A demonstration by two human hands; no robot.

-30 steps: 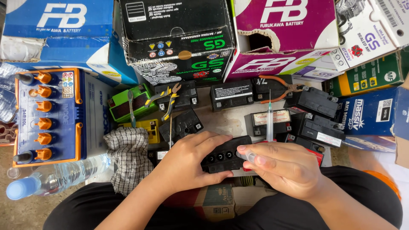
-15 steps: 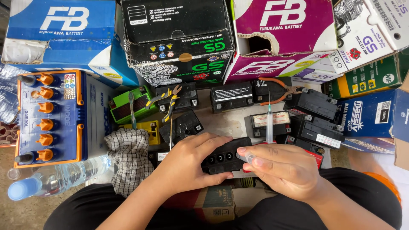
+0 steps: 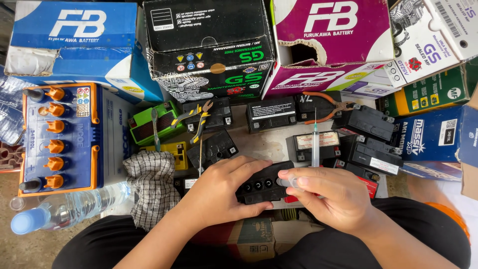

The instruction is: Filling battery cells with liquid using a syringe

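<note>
My left hand point(image 3: 219, 192) grips a small black battery point(image 3: 261, 183) with a row of round fill holes on top, holding it on a cardboard box over my lap. My right hand point(image 3: 331, 199) pinches a small clear piece point(image 3: 291, 182) against the battery's right end. A clear syringe point(image 3: 315, 142) with its needle pointing away lies just beyond my right hand. Its near end is hidden by my fingers, so I cannot tell whether I hold it.
Several small black batteries point(image 3: 368, 149) lie around. Orange-handled pliers point(image 3: 326, 105) and yellow-handled pliers point(image 3: 199, 117) rest on them. A large blue battery with orange caps point(image 3: 59, 139), a checked cloth point(image 3: 152, 184) and a water bottle point(image 3: 64, 209) are on the left. Battery cartons point(image 3: 209, 45) line the back.
</note>
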